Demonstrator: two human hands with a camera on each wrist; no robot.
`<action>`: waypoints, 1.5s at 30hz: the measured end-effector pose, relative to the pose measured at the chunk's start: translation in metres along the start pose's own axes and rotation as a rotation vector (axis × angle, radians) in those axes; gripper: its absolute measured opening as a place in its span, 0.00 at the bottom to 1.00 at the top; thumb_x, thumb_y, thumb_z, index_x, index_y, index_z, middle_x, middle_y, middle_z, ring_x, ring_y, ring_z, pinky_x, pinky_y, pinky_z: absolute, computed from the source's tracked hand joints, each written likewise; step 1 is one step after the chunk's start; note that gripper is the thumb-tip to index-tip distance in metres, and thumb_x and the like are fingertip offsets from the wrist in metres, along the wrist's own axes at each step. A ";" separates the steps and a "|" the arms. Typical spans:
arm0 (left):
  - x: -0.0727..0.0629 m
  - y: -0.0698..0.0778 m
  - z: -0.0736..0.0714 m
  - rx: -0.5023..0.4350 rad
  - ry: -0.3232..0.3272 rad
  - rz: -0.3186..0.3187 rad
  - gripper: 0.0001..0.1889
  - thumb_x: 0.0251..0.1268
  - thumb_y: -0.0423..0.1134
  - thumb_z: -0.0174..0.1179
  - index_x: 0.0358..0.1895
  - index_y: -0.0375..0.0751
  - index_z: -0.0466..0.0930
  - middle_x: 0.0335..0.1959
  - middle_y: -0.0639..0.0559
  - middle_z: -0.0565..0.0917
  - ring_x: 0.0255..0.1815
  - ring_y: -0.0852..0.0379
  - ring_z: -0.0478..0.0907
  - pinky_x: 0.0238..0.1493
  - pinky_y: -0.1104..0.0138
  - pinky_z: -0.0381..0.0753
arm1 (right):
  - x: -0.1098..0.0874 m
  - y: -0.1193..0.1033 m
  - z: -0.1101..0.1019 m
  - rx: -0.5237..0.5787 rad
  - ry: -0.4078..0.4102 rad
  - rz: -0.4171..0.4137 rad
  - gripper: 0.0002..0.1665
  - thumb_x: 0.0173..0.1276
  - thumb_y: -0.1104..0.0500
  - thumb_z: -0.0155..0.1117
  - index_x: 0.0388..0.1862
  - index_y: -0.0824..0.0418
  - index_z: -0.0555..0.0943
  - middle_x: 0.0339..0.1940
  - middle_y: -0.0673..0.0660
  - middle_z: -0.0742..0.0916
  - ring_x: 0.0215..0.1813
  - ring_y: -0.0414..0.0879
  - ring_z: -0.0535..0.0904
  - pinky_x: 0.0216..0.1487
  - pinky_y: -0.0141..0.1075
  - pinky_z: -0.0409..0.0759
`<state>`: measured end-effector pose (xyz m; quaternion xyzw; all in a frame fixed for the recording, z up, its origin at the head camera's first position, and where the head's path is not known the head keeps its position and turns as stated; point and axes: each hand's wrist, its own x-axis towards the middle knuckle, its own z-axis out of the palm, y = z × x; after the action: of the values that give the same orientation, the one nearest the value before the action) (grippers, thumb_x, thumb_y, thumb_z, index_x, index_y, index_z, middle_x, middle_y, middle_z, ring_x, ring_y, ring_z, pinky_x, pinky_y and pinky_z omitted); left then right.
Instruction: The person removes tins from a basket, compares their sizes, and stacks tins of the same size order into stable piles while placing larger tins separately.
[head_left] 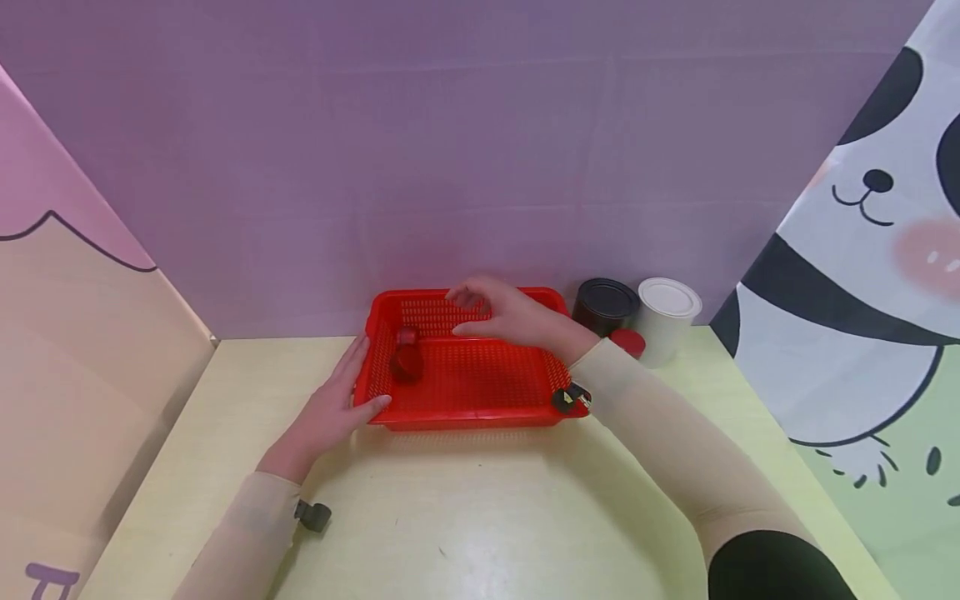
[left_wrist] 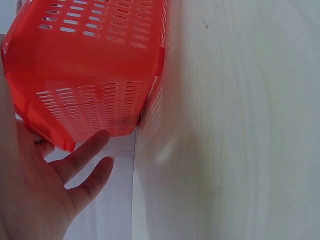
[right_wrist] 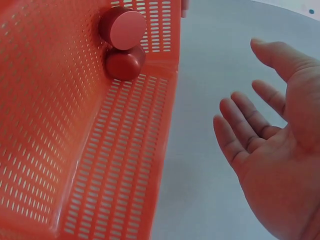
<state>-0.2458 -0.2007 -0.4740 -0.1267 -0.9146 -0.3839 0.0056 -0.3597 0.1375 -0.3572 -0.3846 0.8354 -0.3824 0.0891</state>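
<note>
A red perforated plastic basket (head_left: pixel 480 414) stands on the table by the back wall. My left hand (head_left: pixel 337 408) rests at its left rim, the thumb over the front corner and the fingers stretched along the outside; two extended fingers (left_wrist: pixel 85 152) show beside the end wall in the left wrist view. Over the back part of the basket, my right hand (head_left: pixel 506 312) hovers with loosely bent, spread fingers and nothing in them. Two small red cylindrical containers (right_wrist: pixel 128 31) lie against each other at the basket's left end; one (head_left: pixel 407 364) looks darker from above.
Right of the basket stand a black-lidded canister (head_left: pixel 606 298) and a white canister (head_left: pixel 667 321), with a red-topped container (head_left: pixel 627 342) in front between them. A purple wall cloth (head_left: pixel 480 167) hangs close behind. The light wooden table (head_left: pixel 450 517) extends toward me.
</note>
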 end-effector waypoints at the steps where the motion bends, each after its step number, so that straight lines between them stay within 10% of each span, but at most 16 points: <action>1: 0.000 0.001 0.000 -0.001 0.000 0.001 0.60 0.72 0.52 0.74 0.94 0.60 0.36 0.94 0.56 0.42 0.90 0.37 0.54 0.65 0.39 0.85 | 0.003 0.000 0.001 0.001 -0.011 0.000 0.37 0.71 0.52 0.82 0.74 0.56 0.78 0.68 0.53 0.83 0.71 0.58 0.79 0.71 0.56 0.83; 45: -0.004 0.004 -0.001 0.004 0.006 0.007 0.60 0.71 0.52 0.74 0.94 0.60 0.37 0.94 0.57 0.42 0.89 0.38 0.55 0.66 0.38 0.84 | 0.059 0.046 0.075 0.034 -0.210 -0.020 0.46 0.66 0.56 0.86 0.80 0.54 0.75 0.71 0.60 0.80 0.73 0.62 0.76 0.73 0.59 0.82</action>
<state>-0.2405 -0.1995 -0.4708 -0.1286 -0.9149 -0.3825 0.0098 -0.3935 0.0716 -0.4331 -0.4295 0.8109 -0.3550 0.1789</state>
